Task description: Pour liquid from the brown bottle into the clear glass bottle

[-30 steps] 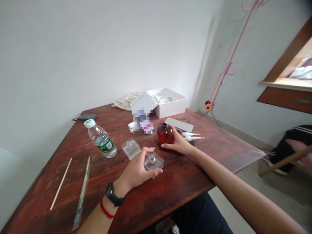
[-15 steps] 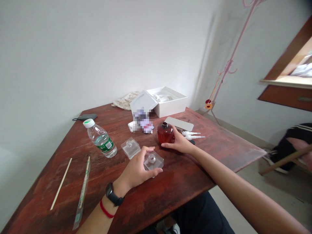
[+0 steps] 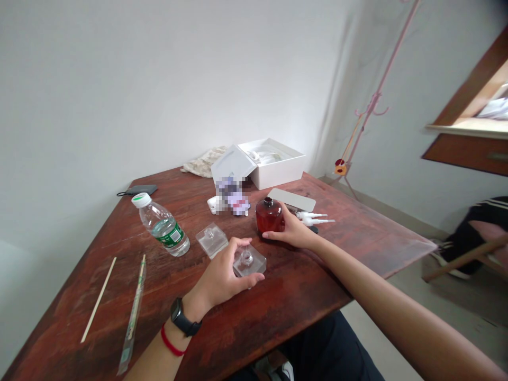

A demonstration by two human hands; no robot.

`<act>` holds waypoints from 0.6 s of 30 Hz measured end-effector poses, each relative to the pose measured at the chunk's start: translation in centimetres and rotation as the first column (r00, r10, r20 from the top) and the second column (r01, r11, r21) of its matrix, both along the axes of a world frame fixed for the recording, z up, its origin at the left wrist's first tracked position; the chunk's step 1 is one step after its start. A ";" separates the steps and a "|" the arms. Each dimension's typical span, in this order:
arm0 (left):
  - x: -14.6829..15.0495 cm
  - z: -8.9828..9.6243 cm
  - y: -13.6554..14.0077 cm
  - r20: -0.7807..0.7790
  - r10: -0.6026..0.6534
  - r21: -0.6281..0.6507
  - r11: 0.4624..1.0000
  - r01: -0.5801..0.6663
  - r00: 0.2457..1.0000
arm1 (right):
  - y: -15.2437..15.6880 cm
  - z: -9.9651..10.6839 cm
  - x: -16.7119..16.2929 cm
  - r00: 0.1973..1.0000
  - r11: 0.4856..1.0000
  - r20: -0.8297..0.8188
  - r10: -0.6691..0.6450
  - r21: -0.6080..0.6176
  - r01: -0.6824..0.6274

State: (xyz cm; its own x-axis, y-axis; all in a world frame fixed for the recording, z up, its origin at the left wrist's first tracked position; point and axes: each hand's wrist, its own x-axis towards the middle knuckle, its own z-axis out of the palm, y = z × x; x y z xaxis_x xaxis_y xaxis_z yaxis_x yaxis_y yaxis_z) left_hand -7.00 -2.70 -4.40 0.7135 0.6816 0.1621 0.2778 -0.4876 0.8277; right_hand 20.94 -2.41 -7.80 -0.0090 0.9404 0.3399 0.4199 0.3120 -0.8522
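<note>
Leaning over the counter (image 3: 119, 233), we cupped our right hand (image 3: 293, 231), fingers clamped, on the red bottle (image 3: 269, 216) mid-counter; nearer its front edge, our left hand (image 3: 222, 275) gripped the clear bottle (image 3: 249, 260).

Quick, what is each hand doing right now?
Left hand: closed around the clear square bottle on the table.
Right hand: gripping the red bottle.

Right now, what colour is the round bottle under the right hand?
Translucent dark red bottle with a black neck, held by the right hand; the head view shows it clearly.
</note>
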 end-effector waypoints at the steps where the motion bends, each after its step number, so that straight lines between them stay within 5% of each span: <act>1: 0.0 0.0 0.0 -0.001 -0.001 -0.002 1.000 0.001 1.000 | 0.0 0.0 0.0 1.000 1.000 0.005 0.000 0.006 0.000; 18: 0.0 0.0 0.1 0.002 -0.004 0.004 1.000 0.004 1.000 | 0.2 -0.4 0.2 1.000 1.000 0.016 0.005 0.017 -0.005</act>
